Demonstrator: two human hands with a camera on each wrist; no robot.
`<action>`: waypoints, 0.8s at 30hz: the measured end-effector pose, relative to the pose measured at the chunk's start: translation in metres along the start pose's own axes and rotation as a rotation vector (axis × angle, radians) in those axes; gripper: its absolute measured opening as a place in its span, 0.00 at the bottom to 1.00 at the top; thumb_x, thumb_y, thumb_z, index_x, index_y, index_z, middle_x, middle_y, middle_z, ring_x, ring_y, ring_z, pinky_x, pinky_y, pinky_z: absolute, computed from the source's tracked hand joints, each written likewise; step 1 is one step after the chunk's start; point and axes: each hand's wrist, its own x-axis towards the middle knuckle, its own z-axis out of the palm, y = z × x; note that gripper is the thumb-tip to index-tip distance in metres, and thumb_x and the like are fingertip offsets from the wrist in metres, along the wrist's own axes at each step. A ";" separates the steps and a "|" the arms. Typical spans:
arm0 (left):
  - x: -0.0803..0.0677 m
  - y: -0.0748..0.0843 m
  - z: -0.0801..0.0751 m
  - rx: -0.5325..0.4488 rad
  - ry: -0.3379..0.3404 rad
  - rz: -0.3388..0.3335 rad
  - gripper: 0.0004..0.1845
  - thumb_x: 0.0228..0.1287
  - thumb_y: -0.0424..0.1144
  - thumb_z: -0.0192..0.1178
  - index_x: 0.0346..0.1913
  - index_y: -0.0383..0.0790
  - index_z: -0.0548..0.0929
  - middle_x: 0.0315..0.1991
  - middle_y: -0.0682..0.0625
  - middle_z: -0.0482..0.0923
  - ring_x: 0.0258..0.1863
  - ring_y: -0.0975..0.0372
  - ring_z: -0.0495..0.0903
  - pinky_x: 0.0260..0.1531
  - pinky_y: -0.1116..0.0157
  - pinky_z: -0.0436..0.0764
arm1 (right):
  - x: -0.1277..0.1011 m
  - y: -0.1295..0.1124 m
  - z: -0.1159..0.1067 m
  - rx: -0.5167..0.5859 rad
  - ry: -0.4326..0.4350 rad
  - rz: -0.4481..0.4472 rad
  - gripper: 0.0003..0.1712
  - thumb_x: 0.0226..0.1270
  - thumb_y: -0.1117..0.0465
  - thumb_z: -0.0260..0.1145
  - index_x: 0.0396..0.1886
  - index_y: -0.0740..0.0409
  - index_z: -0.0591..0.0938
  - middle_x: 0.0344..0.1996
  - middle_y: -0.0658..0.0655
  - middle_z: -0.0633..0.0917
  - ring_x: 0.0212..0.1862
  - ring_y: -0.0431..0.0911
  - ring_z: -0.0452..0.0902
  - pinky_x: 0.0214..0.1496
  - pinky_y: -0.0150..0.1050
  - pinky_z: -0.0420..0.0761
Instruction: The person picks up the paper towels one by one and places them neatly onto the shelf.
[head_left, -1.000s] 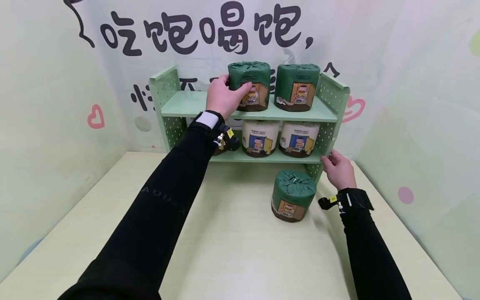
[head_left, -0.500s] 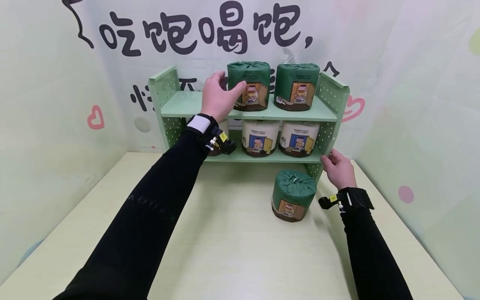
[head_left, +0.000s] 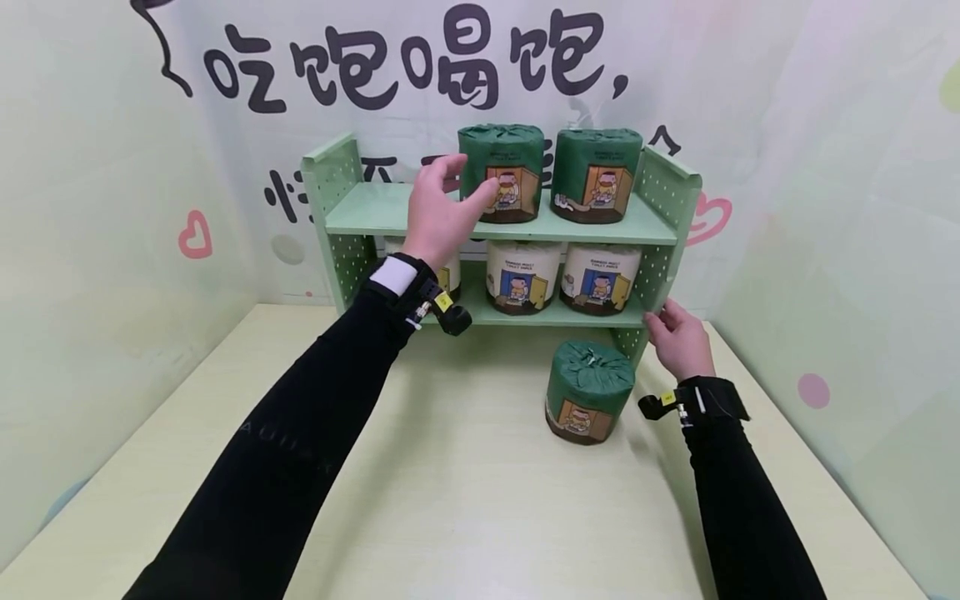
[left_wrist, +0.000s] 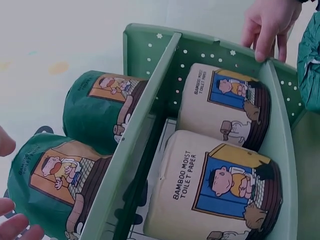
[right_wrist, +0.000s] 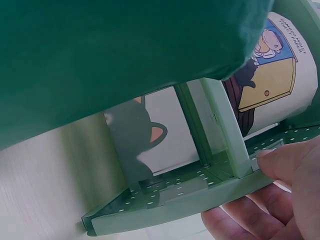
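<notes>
My left hand (head_left: 441, 212) is beside the left green-wrapped toilet paper roll (head_left: 517, 154) on the upper board of a pale green shelf (head_left: 375, 208). Its fingers and thumb are spread; the left wrist view shows a gap between them and this roll (left_wrist: 60, 175). Another green roll (head_left: 600, 157) stands to the right. With the thumb inside and fingers outside, my right hand (head_left: 681, 343) grips the shelf's right side panel (right_wrist: 225, 192) near the lower board. Cream toilet paper rolls (head_left: 523, 283) stand on that board; the leftmost (head_left: 454, 271) is partly hidden behind my left wrist.
A third green roll (head_left: 588, 383) stands on the pale table (head_left: 480, 500), in front of the shelf's right end and left of my right hand. Behind the shelf is a printed backdrop (head_left: 697, 67) with large dark lettering. Walls flank the table on both sides.
My left hand has drawn back slightly to the left from the upper left green roll, its fingers coming off it. The right hand stays on the shelf's side, and the rolls keep their places.
</notes>
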 end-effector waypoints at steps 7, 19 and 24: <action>-0.012 0.001 0.000 -0.074 -0.008 0.021 0.34 0.78 0.50 0.67 0.80 0.42 0.73 0.78 0.46 0.72 0.75 0.55 0.75 0.71 0.60 0.79 | 0.001 0.001 0.001 0.001 -0.003 -0.003 0.32 0.91 0.53 0.54 0.88 0.53 0.65 0.77 0.69 0.76 0.73 0.64 0.80 0.72 0.54 0.82; -0.045 -0.005 0.010 -0.180 -0.115 0.087 0.32 0.78 0.45 0.69 0.78 0.38 0.75 0.76 0.44 0.74 0.73 0.54 0.76 0.72 0.59 0.80 | 0.001 0.002 0.001 -0.008 0.000 -0.017 0.32 0.91 0.52 0.54 0.88 0.52 0.66 0.76 0.68 0.77 0.72 0.65 0.81 0.71 0.56 0.82; -0.056 -0.008 0.014 -0.216 -0.166 0.100 0.32 0.77 0.44 0.69 0.78 0.38 0.75 0.76 0.42 0.75 0.74 0.51 0.76 0.73 0.55 0.80 | 0.000 0.002 0.001 -0.021 0.006 -0.026 0.32 0.91 0.52 0.54 0.87 0.52 0.66 0.76 0.68 0.78 0.72 0.64 0.81 0.71 0.56 0.82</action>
